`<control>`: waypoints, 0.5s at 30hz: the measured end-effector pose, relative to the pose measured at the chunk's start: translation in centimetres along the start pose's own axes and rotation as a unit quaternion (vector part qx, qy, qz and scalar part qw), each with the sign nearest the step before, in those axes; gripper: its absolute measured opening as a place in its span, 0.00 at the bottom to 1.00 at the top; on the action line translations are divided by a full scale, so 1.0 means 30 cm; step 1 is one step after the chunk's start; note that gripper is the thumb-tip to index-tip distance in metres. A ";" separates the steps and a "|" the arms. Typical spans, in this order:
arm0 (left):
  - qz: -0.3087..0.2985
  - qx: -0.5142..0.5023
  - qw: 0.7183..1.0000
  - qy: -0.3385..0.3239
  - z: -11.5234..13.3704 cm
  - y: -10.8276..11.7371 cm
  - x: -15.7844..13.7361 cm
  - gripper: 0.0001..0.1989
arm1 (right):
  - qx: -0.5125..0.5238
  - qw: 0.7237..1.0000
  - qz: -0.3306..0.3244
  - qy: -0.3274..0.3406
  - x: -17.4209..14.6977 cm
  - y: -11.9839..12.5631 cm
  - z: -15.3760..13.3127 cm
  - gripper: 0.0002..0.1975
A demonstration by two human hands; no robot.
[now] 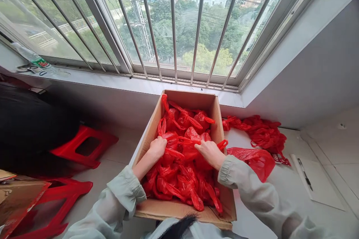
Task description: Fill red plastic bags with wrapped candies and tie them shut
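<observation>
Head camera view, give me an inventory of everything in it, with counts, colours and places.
Cardboard box: one, brown, centre
Filled plastic bags: several, overlapping, red, inside the box
Loose plastic bags: a heap, uncountable, red, right of the box
Pen: one, black, on the paper
Paper: one sheet or pad, whitish, far right
Stools: two, red, left
Cardboard piece: one visible, brown, lower left
Dark shape: one, black, unclear, left
Bottle: one, clear with green label, windowsill
Window bars: several, grey, top
Sleeves: two, pale green, bottom
Left hand: one, at the bags
Right hand: one, at the bags
</observation>
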State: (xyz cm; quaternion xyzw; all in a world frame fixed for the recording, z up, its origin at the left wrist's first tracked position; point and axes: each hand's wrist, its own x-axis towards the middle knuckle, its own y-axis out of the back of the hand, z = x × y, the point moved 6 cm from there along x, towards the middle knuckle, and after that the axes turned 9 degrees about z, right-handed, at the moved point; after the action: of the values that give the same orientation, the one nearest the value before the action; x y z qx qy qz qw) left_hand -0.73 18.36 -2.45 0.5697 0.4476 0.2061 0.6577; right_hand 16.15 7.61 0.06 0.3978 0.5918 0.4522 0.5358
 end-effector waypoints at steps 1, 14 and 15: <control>0.000 -0.001 1.000 -0.001 0.001 0.001 0.001 0.15 | 0.003 1.000 -0.008 0.003 -0.006 -0.010 -0.014 0.14; -0.028 -0.028 0.996 -0.081 0.036 -0.025 -0.009 0.13 | 0.019 1.000 -0.014 -0.007 0.012 -0.014 0.006 0.15; -0.032 -0.030 0.995 -0.089 0.045 -0.030 -0.009 0.13 | 0.019 1.000 -0.024 -0.005 0.016 -0.032 -0.005 0.15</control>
State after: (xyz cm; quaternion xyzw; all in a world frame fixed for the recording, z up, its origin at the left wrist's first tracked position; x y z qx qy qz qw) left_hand 0.01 17.14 -3.26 0.5509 0.3988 0.1471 0.7182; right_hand 15.95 7.80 -1.00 0.3955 0.6071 0.4261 0.5417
